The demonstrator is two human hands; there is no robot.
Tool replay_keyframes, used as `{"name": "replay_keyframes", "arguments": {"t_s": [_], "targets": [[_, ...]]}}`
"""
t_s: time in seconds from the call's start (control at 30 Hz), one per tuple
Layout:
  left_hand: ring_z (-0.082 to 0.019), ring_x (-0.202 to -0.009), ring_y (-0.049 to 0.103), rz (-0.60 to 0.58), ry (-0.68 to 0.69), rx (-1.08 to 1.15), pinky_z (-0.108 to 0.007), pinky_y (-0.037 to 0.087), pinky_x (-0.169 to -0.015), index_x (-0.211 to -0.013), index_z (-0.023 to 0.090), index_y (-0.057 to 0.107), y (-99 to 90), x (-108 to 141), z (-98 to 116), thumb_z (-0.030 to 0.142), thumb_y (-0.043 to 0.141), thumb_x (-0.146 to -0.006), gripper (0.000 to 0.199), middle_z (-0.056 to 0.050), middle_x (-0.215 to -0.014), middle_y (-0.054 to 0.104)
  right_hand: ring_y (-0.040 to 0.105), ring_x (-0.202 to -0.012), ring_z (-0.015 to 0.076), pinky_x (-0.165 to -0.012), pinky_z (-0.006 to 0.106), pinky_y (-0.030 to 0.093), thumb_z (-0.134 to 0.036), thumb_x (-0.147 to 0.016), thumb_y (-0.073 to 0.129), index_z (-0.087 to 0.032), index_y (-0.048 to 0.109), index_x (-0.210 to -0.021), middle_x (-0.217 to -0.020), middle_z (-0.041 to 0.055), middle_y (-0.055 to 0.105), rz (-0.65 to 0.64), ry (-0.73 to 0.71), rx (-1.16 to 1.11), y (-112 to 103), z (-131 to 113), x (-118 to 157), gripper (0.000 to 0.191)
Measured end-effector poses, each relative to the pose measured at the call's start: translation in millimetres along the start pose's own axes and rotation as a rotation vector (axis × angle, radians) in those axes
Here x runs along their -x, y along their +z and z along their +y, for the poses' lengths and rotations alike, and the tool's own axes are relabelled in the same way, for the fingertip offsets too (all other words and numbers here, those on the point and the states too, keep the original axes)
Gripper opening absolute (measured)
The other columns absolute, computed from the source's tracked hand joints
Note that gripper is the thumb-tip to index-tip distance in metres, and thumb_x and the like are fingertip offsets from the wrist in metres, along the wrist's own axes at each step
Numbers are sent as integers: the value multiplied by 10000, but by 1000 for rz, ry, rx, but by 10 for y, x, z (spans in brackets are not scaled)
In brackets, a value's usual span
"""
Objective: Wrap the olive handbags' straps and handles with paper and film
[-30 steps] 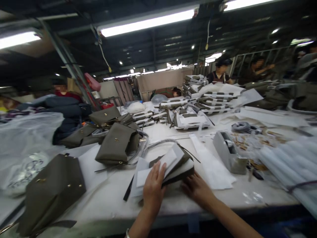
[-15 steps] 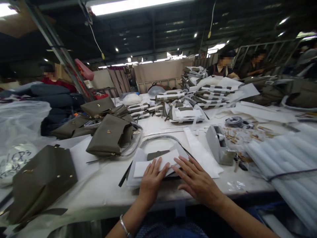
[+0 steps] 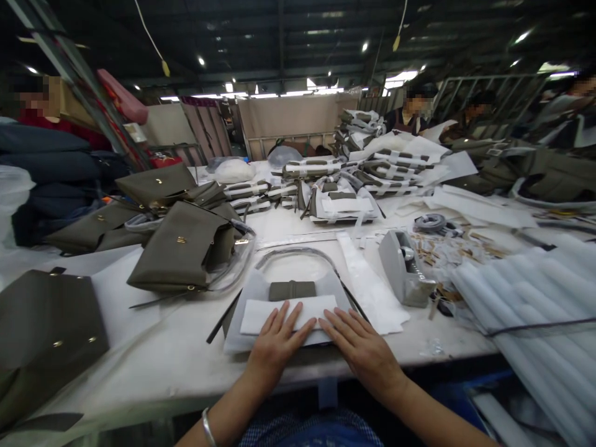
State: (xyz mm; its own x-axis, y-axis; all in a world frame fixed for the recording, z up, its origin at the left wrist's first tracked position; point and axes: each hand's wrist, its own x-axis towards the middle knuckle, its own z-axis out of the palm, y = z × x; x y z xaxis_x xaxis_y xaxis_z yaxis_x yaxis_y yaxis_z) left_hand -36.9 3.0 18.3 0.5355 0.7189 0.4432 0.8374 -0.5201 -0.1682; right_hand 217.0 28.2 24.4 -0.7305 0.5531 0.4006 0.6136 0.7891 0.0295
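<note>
In front of me a flat olive handbag lies on the table, wrapped in white foam sheet (image 3: 254, 295), its covered handle (image 3: 298, 253) curving away from me. A small olive flap (image 3: 292, 290) shows in the middle of it. Across the near part lies a folded white foam strip (image 3: 261, 315). My left hand (image 3: 279, 338) rests on this strip with fingers spread. Beside it my right hand (image 3: 358, 338) lies flat, fingers apart, on the strip's right end and the wrapping. Neither hand grips anything. The bag's near edge is partly hidden under my hands.
Olive handbags (image 3: 179, 245) stand at the left. To the right are a grey tape dispenser (image 3: 400, 267), a white foam strip (image 3: 367, 279), small metal parts (image 3: 433, 251) and bundled foam sheets (image 3: 516, 292). Wrapped bags (image 3: 395, 171) are piled behind. Co-workers sit at the far right.
My right hand has come down onto the foam strip and wrapping. The foam strip now lies straighter across the bag, and the olive flap shows more fully. The camera view has shifted.
</note>
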Motion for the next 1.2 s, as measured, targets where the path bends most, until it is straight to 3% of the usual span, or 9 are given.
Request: {"name": "replay_keyframes", "arguments": {"t_s": [0.2, 0.3, 0.43, 0.57, 0.67, 0.77, 0.93, 1.07, 1.2], "targets": [[-328, -1436, 307, -119, -35, 20, -524, 387, -1097, -1494, 318, 347, -39, -17, 15, 69, 496, -905, 656, -58, -1573, 325, 442, -1366, 266, -1088, 499, 451, -84, -958, 394, -254, 221, -1548, -1499, 43, 436, 16, 49, -47, 146, -8, 37, 638], [-282, -1477, 209, -181, -33, 57, -563, 272, -1152, -1497, 257, 342, -130, -57, 91, 38, 414, -889, 651, -49, -1600, 256, 442, -1365, 267, -1092, 498, 444, -73, -948, 400, -239, 270, -1537, -1498, 51, 437, 12, 56, -53, 172, -23, 55, 625], [-301, -1492, 136, -215, -12, 133, -606, 94, -1185, -1506, 149, 312, -188, -78, 180, 246, 514, -879, 666, -82, -1611, 215, 466, -1345, 267, -1104, 478, 421, -77, -921, 446, -230, 385, -1495, -1471, 62, 480, 7, 89, -80, 80, -85, 45, 596], [-249, -1465, 243, -6, -24, 48, -539, 2, -1209, -1503, 235, 335, -18, -24, 217, 387, 490, -956, 588, -39, -1566, 347, 610, -1163, 259, -1022, 396, 473, -328, -944, 562, -211, 640, -1262, -1260, 84, 665, -50, 182, -216, -199, -28, -225, 348], [-223, -1445, 295, 176, -28, -33, -521, 18, -1219, -1467, 297, 402, 169, 0, 205, 391, 452, -988, 491, -4, -1517, 434, 672, -979, 191, -925, 300, 487, -377, -1003, 465, -229, 719, -1001, -1013, 47, 739, -139, 287, -263, -309, 183, -662, 294], [-214, -1444, 298, 313, 4, -74, -521, 31, -1225, -1414, 311, 485, 328, -14, 174, 371, 440, -993, 428, 8, -1449, 521, 643, -1081, 201, -967, 293, 450, -364, -1002, 476, -210, 695, -1062, -1088, 65, 719, -263, 491, -170, -202, 458, -1193, 274], [-194, -1442, 309, 525, -3, -102, -516, 79, -1230, -1294, 343, 609, 541, -62, 145, 325, 471, -979, 343, 25, -1301, 646, 660, -1057, 346, -890, 422, 510, -427, -803, 747, -94, 719, -970, -1056, 192, 711, -465, 729, -64, 197, 733, -1785, 373], [-205, -1446, 302, 554, 9, -112, -516, 79, -1231, -1282, 339, 623, 551, -65, 136, 361, 499, -959, 346, 17, -1311, 639, 644, -1054, 246, -925, 448, 512, -386, -867, 703, -130, 667, -1058, -1125, 103, 677, -567, 840, -77, 374, 842, -1840, 321], [-209, -1442, 308, 406, 8, -87, -505, 13, -1234, -1373, 314, 540, 405, -30, 148, 422, 497, -950, 439, 11, -1408, 561, 639, -985, 196, -886, 409, 533, -359, -934, 626, -152, 650, -1050, -1092, 68, 659, -582, 868, -192, 438, 972, -1731, 238]]}}
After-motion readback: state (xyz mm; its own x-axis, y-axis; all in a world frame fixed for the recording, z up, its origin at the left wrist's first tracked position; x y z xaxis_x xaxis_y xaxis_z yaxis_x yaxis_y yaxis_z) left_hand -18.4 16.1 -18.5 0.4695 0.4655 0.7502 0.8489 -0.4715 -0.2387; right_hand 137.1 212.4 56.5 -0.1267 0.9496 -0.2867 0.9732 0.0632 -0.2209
